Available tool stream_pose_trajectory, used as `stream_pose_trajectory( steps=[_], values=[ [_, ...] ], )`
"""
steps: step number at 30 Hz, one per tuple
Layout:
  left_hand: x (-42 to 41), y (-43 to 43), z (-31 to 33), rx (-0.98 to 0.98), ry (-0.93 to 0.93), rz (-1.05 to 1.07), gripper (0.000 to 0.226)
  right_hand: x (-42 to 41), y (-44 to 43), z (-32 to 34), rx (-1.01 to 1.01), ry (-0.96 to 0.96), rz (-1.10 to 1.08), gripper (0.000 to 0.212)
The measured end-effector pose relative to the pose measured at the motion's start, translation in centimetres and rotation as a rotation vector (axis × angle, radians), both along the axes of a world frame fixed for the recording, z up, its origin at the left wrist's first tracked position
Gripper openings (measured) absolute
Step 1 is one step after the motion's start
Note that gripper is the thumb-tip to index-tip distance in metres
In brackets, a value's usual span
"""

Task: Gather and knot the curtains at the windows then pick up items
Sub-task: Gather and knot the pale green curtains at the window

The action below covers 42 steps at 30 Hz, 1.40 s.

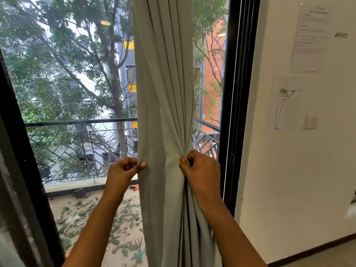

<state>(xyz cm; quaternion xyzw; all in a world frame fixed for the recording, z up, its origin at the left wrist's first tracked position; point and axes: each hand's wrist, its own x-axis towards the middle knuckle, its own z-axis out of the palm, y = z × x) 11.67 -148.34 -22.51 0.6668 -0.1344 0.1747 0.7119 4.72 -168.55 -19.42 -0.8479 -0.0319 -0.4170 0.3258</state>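
A pale grey-green curtain [163, 93] hangs in folds down the middle of a tall window. My left hand [123, 170] pinches the curtain's left edge between thumb and curled fingers at about waist height. My right hand [200, 168] grips a bunch of gathered pleats on the curtain's right side, at the same height. Between the two hands a flat panel of fabric stays spread. Below the hands the curtain falls straight down out of view.
A black window frame [235, 112] stands right of the curtain, then a white wall [289, 170] with taped papers and a light switch [310, 122]. Through the glass lie a balcony railing [81, 122], fallen leaves and a small hand rake [139, 249].
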Motion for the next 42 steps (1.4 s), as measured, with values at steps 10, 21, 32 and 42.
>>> stream_pose_trajectory(
  steps=[10, 21, 32, 42],
  values=[
    [-6.6, -4.5, -1.6, 0.137, -0.249, 0.337, 0.024, 0.0, 4.3, -0.4, -0.106, -0.099, -0.012, 0.022],
    [-6.9, -4.5, -1.3, 0.303, -0.308, 0.374, 0.030, 0.6, 2.9, 0.2, 0.047, 0.083, 0.256, 0.015],
    [-4.4, -1.1, -0.1, 0.112, -0.147, -0.236, 0.027, 0.9, 2.9, 0.8, 0.009, 0.076, 0.193, 0.025],
    [8.7, -5.0, 3.5, 0.166, 0.213, -0.598, 0.047, 0.2, -0.9, 0.9, 0.150, 0.133, 0.309, 0.027]
  ],
)
